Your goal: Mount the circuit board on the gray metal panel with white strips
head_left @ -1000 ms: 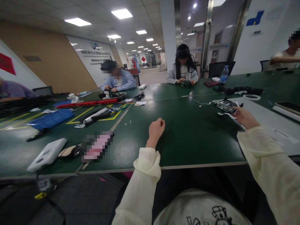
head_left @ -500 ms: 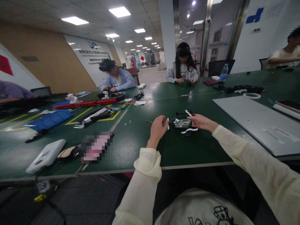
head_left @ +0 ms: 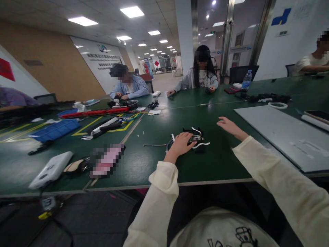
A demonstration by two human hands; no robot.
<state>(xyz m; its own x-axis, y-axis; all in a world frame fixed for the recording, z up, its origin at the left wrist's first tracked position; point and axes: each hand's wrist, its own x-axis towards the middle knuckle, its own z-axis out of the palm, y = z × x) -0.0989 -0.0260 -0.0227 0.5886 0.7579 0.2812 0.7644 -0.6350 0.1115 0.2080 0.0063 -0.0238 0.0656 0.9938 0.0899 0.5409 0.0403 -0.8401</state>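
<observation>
My left hand (head_left: 181, 145) is over the left part of a small green circuit board (head_left: 195, 138) in a black frame, its fingers and thumb closed on it; the palm hides much of that end. White strips (head_left: 202, 145) stick out around the board. From under my left hand a thin grey cable (head_left: 155, 145) runs out to the left across the table. My right hand (head_left: 230, 127) is held above the table to the right of the board, apart from it, fingers stretched out and holding nothing.
A large grey panel (head_left: 280, 137) lies at the right. On the left are a pink phone-like item (head_left: 109, 160), a white device (head_left: 51, 169) and a blue tray (head_left: 55, 131). Across the green table (head_left: 159, 171) sit co-workers; a water bottle (head_left: 247, 80) stands near one.
My right hand has let go of the circuit board and moved away to the right and up. My left hand has moved from the cable onto the board, which lies slightly lower and further left.
</observation>
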